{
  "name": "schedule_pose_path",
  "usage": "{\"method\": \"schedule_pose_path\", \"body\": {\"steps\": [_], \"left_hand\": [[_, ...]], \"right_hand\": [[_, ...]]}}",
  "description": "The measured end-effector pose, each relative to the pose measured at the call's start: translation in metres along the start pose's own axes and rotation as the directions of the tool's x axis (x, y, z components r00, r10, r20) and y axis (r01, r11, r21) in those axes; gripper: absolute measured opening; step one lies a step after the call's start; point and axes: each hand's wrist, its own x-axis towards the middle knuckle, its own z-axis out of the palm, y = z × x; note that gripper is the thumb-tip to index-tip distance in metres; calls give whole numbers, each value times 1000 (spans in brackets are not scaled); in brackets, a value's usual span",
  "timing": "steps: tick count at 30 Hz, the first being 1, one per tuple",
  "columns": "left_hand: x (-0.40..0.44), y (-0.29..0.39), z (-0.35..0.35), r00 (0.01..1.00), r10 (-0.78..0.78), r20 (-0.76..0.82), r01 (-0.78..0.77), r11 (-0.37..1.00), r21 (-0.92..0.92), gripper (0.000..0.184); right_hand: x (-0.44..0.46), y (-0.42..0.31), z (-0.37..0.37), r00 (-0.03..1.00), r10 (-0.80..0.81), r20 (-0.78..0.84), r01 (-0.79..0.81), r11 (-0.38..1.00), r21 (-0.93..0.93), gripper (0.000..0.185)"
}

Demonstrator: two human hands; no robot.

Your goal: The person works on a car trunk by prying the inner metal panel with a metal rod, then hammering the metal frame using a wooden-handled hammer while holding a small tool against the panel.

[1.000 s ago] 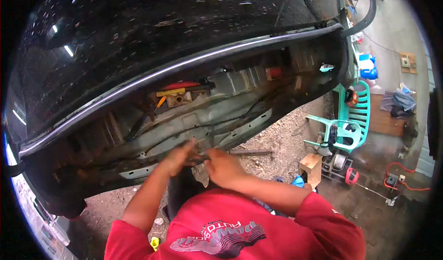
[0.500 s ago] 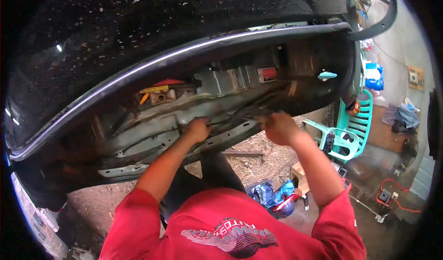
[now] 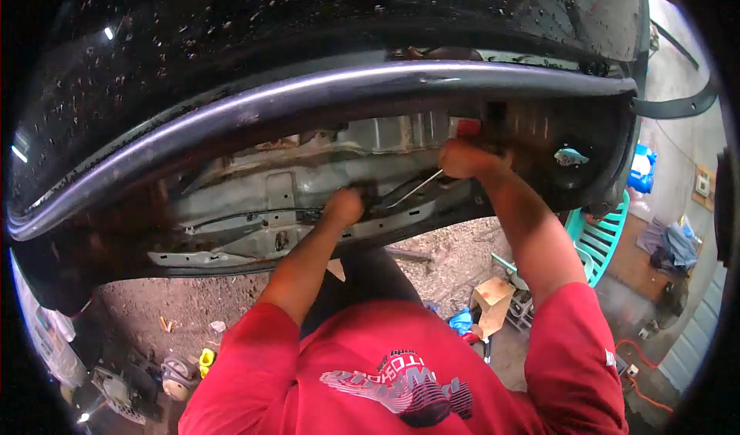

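Observation:
My right hand [image 3: 462,160] is closed round the end of a thin metal rod [image 3: 416,187], which slants down and left toward the car's panel. Lower and to the left, my left hand [image 3: 344,205] is closed at a dark cable [image 3: 266,217] running along the pale metal panel [image 3: 308,174]; its fingertips are blurred, so its hold is unclear. Just above my right hand a red label [image 3: 467,126] shows. The rod's far tip lies a little right of my left hand.
A long shiny rim [image 3: 308,85] arches above both hands. Below the panel are gravel [image 3: 455,247], a cardboard box [image 3: 493,300] and a blue bag [image 3: 461,322]. A green chair [image 3: 605,234] stands at the right.
My right hand has moved up, and the rod now shows clearly in it. The view has shifted, with the rim closer. The yellow and red tools inside the panel no longer show.

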Motion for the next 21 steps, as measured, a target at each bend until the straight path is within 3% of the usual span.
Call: {"method": "schedule_pose_path", "body": {"steps": [3, 5, 6, 8, 9, 11, 18, 21], "left_hand": [[4, -4, 9, 999, 8, -47, -10, 999, -38, 34], [4, -5, 13, 992, 54, -116, -59, 997, -41, 32], [-2, 4, 1, 992, 56, -114, -61, 997, -44, 32], [-8, 17, -18, 997, -79, -22, 76, 990, -122, 33], [-3, 11, -9, 997, -81, -21, 78, 989, -125, 33], [3, 3, 0, 999, 3, -52, -6, 999, -49, 36], [-5, 6, -3, 995, 6, -102, -13, 998, -62, 35], [-8, 9, -7, 991, -15, -134, 3, 996, -93, 34]], "right_hand": [[13, -1, 9, 996, 86, -6, -85, 987, 138, 22], [14, 4, 17, 990, -4, -143, 32, 981, 193, 19], [13, 5, 19, 990, -2, -139, 29, 981, 193, 19], [13, 7, 21, 988, 58, -146, 0, 929, 371, 21], [13, 9, 24, 988, 57, -144, 0, 929, 369, 21], [11, 16, 34, 953, 89, -290, 76, 855, 513, 20], [8, 11, 38, 955, 100, -278, 39, 890, 454, 17], [15, 9, 47, 932, 105, -347, 36, 925, 378, 15]]}}
